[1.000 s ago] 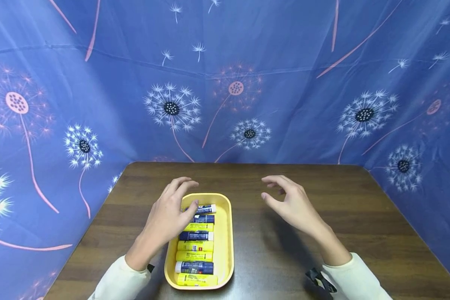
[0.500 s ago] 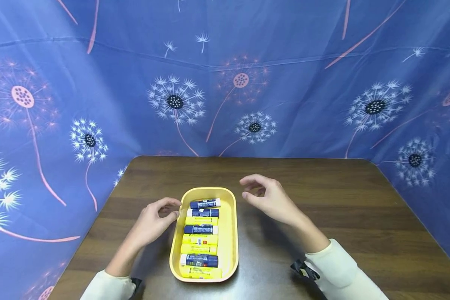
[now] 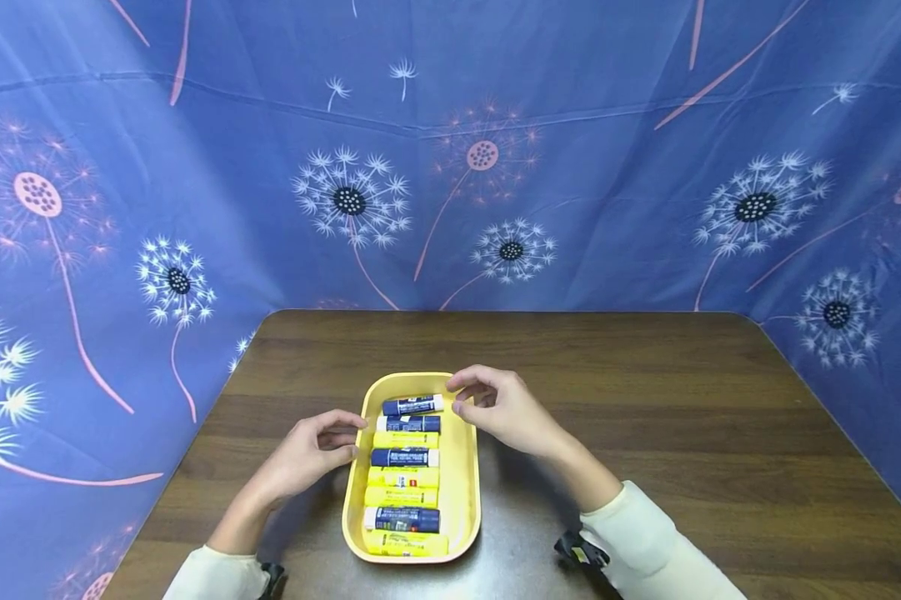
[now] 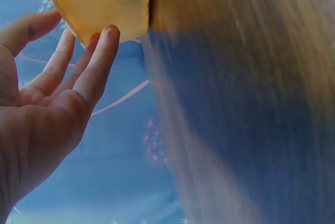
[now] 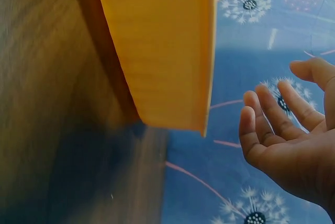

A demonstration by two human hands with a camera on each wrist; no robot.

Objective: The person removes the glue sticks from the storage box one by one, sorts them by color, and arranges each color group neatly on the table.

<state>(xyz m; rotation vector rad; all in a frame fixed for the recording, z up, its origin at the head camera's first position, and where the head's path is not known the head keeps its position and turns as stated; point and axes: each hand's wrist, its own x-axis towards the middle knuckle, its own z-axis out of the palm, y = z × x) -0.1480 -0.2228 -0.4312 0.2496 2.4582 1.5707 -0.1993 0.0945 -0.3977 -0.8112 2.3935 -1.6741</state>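
Lengthwise, the yellow tray (image 3: 465, 467) runs away from the person, loosely curled fingers (image 3: 471, 392) holding nothing.

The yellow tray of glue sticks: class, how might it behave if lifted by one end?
The yellow tray looks like rigid plastic, so it probably stays stiff. The glue sticks are round and lie crosswise, so tilting would likely roll them toward the low end.

Tray (image 3: 468, 467) sits on table (image 3: 683, 433), near the front edge, left of centre, long axis running front to back. Glue sticks (image 3: 405, 475) lie in the tray, crosswise, stacked in a single row from front to back. Left hand (image 3: 307, 454) at tray's left wall; right hand (image 3: 503, 408) over its rear right corner. Backdrop cloth (image 3: 495, 167) stands behind and beside the table.
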